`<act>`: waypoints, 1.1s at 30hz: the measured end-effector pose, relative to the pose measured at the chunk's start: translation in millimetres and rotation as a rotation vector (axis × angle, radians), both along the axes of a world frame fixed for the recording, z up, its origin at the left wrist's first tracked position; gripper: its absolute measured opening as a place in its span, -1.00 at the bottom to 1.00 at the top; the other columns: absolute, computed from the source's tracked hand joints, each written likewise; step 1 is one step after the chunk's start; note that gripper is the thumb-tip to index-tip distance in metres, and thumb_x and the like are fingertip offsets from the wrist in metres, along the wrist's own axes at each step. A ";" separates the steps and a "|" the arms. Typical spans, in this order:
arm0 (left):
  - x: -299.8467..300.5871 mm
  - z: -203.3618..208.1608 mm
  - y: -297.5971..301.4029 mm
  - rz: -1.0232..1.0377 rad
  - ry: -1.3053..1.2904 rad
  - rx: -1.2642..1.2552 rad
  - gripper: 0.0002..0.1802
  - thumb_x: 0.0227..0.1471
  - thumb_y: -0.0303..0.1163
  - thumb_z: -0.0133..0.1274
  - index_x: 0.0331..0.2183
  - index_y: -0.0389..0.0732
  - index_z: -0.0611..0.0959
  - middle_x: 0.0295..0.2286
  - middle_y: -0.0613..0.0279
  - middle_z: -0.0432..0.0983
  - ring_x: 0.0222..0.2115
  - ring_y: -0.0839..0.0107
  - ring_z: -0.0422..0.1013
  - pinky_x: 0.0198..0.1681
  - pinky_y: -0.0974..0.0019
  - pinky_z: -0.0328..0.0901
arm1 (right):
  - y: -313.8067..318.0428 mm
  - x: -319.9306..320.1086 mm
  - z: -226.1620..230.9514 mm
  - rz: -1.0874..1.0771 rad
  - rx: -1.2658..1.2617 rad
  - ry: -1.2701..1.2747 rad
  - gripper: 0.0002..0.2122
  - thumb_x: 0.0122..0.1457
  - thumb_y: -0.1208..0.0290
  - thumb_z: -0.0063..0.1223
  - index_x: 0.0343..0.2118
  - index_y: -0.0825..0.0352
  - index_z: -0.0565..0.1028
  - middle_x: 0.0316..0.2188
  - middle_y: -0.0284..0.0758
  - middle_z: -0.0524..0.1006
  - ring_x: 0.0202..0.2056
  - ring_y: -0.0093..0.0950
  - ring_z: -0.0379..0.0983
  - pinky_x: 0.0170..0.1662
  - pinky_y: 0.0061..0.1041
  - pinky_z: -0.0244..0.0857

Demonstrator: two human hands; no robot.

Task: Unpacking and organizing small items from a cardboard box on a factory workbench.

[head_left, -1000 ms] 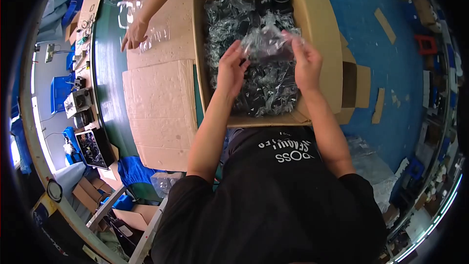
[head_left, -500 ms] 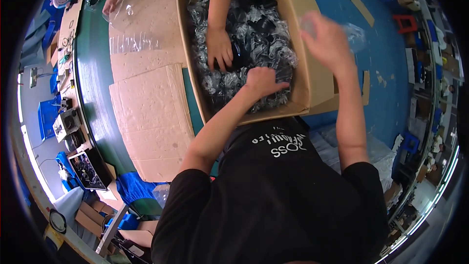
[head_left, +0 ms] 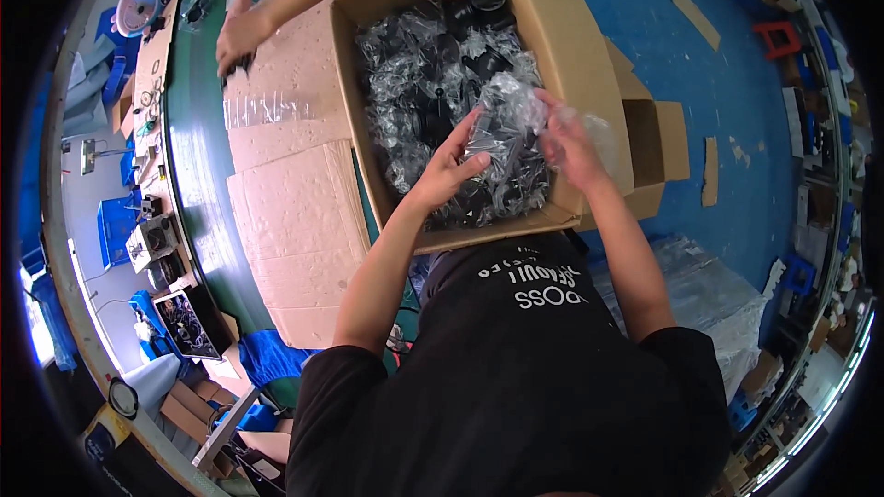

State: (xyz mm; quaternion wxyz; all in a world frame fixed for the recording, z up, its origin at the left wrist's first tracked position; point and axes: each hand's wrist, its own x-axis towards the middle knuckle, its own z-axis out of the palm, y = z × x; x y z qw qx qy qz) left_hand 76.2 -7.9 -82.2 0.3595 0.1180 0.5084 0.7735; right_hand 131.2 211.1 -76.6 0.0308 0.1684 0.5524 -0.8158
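Note:
Over the right side of a deep cardboard box point(head_left: 589, 55), both my hands are at a black part in a clear plastic bag point(head_left: 502, 133). My left hand point(head_left: 451, 166) grips its left side, thumb on top and fingers along the edge. At the other side my right hand point(head_left: 573, 149) is closed on loose clear plastic point(head_left: 599, 138), partly blurred. Whether this plastic belongs to the same bag, I cannot tell. Beneath lie several black parts point(head_left: 414, 64) in crinkled clear wrapping, filling much of the box. The exact kind of part is hidden by the wrapping.
Across from me, a co-worker's hand point(head_left: 241, 37) holds a small dark thing over flat cardboard point(head_left: 295, 230) left of the box. A smaller open carton point(head_left: 658, 143) stands to the right. Plastic sheeting point(head_left: 709, 294) covers something at my lower right. Cardboard strips point(head_left: 697, 18) lie on the blue floor.
My right hand has come in from the right to the bagged part, and my left hand has lifted and turned. The co-worker's hand has left the box and is now over the flat cardboard.

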 end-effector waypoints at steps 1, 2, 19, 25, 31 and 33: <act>-1.7 2.5 -0.4 -0.005 -0.040 0.011 -0.25 -0.08 -0.55 0.09 0.14 -0.27 0.14 -0.02 0.07 0.29 -0.10 0.31 0.30 -0.04 0.35 0.20 | -3.5 -3.6 -9.9 0.099 -0.067 0.031 -0.60 0.17 0.18 -0.04 -0.03 0.35 0.36 -0.56 -0.38 0.46 -0.69 -0.76 0.15 -0.66 -0.80 -0.02; -1.8 3.1 -2.4 -0.003 -0.085 0.021 -0.24 -0.09 -0.55 0.09 0.14 -0.28 0.14 -0.02 0.07 0.30 -0.10 0.32 0.30 -0.03 0.36 0.20 | -11.1 -11.9 -3.1 0.109 -0.068 0.034 -0.60 0.17 0.18 -0.04 -0.03 0.35 0.36 -0.56 -0.38 0.46 -0.69 -0.76 0.15 -0.66 -0.80 -0.02; -63.3 38.7 -34.8 0.291 1.218 -1.273 -0.69 0.08 -0.20 -0.06 -0.38 -0.24 0.63 -0.80 0.19 0.41 -0.81 0.23 0.34 -0.70 0.24 0.24 | -22.7 -67.4 -16.6 -0.242 -0.087 -0.156 -0.67 0.14 0.17 0.01 -0.20 0.36 0.42 -0.52 -0.35 0.46 -0.70 -0.67 0.21 -0.66 -0.74 0.07; -102.5 63.2 2.6 0.045 1.794 -1.156 -0.59 0.11 -0.15 -0.10 -0.54 -0.24 0.63 -0.69 0.12 0.50 -0.66 0.25 0.42 -0.60 0.31 0.28 | -58.5 -94.0 9.0 0.092 0.901 0.688 -0.49 -0.12 0.37 0.28 -0.07 0.40 0.39 -0.41 -0.31 0.51 -0.49 -0.50 0.36 -0.29 -0.60 0.29; -123.2 84.3 9.5 0.042 0.985 -0.634 -0.73 0.08 -0.30 -0.08 -0.32 -0.28 0.59 -0.49 0.13 0.55 -0.54 0.36 0.42 -0.49 0.37 0.30 | -47.9 -127.5 34.0 0.358 0.621 0.429 -0.64 -0.04 0.32 0.22 -0.19 0.41 0.46 -0.42 -0.29 0.53 -0.45 -0.52 0.40 -0.29 -0.63 0.29; -117.5 65.7 13.1 0.362 0.770 -0.443 -0.71 0.08 -0.33 -0.07 -0.21 -0.33 0.53 -0.43 0.15 0.56 -0.50 0.40 0.41 -0.42 0.42 0.30 | -46.6 -128.5 39.4 0.294 0.757 0.347 -0.69 -0.01 0.31 0.18 -0.25 0.41 0.48 -0.46 -0.28 0.54 -0.46 -0.52 0.41 -0.32 -0.63 0.30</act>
